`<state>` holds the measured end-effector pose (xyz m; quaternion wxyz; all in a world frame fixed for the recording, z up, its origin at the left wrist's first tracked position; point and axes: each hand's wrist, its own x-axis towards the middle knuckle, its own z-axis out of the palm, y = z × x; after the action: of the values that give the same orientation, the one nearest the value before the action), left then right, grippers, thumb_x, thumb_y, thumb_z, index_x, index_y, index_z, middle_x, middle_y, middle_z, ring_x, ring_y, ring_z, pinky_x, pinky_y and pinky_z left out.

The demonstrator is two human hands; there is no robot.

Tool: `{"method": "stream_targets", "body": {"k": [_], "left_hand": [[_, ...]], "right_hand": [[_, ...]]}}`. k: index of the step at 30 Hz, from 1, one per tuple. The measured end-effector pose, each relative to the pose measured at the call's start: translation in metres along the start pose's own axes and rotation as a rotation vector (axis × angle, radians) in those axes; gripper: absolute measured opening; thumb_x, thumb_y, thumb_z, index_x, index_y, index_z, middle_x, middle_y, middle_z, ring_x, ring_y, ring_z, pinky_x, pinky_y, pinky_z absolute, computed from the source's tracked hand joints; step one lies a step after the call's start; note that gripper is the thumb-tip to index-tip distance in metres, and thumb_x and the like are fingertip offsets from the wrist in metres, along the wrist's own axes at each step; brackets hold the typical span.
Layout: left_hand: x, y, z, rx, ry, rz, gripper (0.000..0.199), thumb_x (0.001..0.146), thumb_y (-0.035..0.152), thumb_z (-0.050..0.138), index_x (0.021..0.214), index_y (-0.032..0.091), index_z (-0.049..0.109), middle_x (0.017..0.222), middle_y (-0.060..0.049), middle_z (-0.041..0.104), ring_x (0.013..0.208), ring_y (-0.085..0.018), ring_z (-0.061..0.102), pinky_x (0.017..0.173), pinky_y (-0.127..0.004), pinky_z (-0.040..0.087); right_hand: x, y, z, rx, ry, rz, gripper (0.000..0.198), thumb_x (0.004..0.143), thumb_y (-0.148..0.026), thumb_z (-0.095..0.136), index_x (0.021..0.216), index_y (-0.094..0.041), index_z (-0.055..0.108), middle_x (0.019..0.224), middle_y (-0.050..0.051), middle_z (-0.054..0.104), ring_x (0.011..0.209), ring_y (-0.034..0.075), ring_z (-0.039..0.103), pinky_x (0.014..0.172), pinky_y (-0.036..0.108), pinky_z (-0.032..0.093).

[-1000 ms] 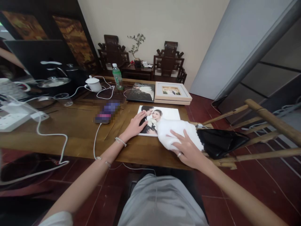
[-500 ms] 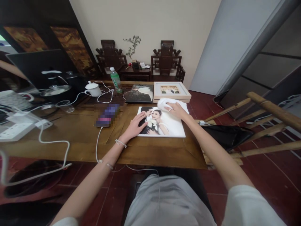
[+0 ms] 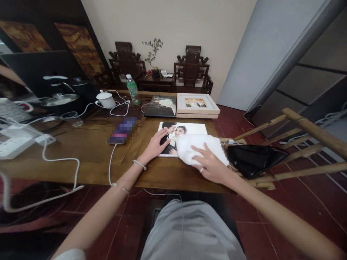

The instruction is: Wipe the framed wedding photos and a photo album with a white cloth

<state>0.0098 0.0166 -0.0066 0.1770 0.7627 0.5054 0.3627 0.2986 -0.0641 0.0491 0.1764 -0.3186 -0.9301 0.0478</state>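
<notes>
A photo panel (image 3: 195, 128) showing a couple lies flat on the wooden table in front of me. My left hand (image 3: 158, 143) rests on its left edge, fingers stretched out and holding nothing. Over the panel's lower right part sits a white cloth (image 3: 187, 148), which hides that corner and overhangs the near edge. My right hand (image 3: 210, 162), with a ring on one finger, presses and grips this cloth from above. Behind the panel are a dark photo album or panel (image 3: 161, 107) and a light framed picture (image 3: 199, 104).
A phone (image 3: 122, 130) with a white cable lies left of the panel. Beyond it stand a green-labelled bottle (image 3: 132, 90) and a lidded white cup (image 3: 105, 100). Power strips (image 3: 18, 144) and cables crowd the left. A bamboo chair (image 3: 317, 126) holding a black bag (image 3: 255, 159) stands at right.
My right hand has drawn the white cloth from the panel's upper right corner down toward me, to the lower right. My left hand has stayed in place.
</notes>
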Motion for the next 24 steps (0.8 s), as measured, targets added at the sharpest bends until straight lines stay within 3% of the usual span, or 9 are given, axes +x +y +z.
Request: {"method": "stream_targets", "body": {"k": [4,10,15,20,24], "left_hand": [[0.001,-0.001,-0.002,0.007,-0.024,0.016,0.06,0.094,0.051,0.053,0.141,0.016,0.057,0.156,-0.014,0.046,0.148,-0.027,0.038,0.124,-0.045,0.026],[0.001,-0.002,-0.006,0.021,-0.046,0.025,0.059,0.094,0.053,0.053,0.141,0.018,0.058,0.156,-0.012,0.046,0.148,-0.026,0.039,0.124,-0.047,0.027],[0.0,-0.002,-0.007,0.022,-0.055,0.017,0.058,0.095,0.053,0.052,0.142,0.02,0.057,0.157,-0.012,0.046,0.148,-0.026,0.038,0.124,-0.048,0.026],[0.001,0.001,-0.005,0.022,-0.036,0.014,0.057,0.095,0.053,0.052,0.14,0.018,0.058,0.156,-0.013,0.047,0.148,-0.027,0.038,0.125,-0.046,0.026],[0.001,0.001,-0.003,0.027,-0.036,0.013,0.055,0.096,0.05,0.051,0.141,0.019,0.057,0.156,-0.012,0.046,0.149,-0.027,0.037,0.124,-0.049,0.026]], "right_hand": [[0.015,0.008,0.001,-0.024,-0.024,0.033,0.03,0.099,-0.024,0.047,0.116,-0.019,0.071,0.14,0.019,0.062,0.134,0.032,0.054,0.117,0.064,0.029],[0.081,0.068,0.001,-0.037,-0.02,0.209,0.038,0.102,-0.03,0.04,0.13,-0.021,0.065,0.14,0.011,0.064,0.128,0.033,0.056,0.117,0.06,0.027],[0.106,0.096,-0.004,0.007,0.046,0.27,0.035,0.102,-0.027,0.038,0.121,-0.018,0.067,0.126,0.01,0.072,0.111,0.033,0.065,0.111,0.055,0.033],[0.082,0.074,0.002,-0.065,-0.003,0.269,0.038,0.101,-0.026,0.042,0.13,-0.016,0.064,0.146,0.017,0.057,0.14,0.034,0.045,0.117,0.06,0.026],[0.037,0.032,0.007,-0.063,-0.041,0.139,0.032,0.095,-0.017,0.047,0.118,-0.018,0.071,0.141,0.018,0.061,0.146,0.034,0.039,0.117,0.067,0.023]]}}
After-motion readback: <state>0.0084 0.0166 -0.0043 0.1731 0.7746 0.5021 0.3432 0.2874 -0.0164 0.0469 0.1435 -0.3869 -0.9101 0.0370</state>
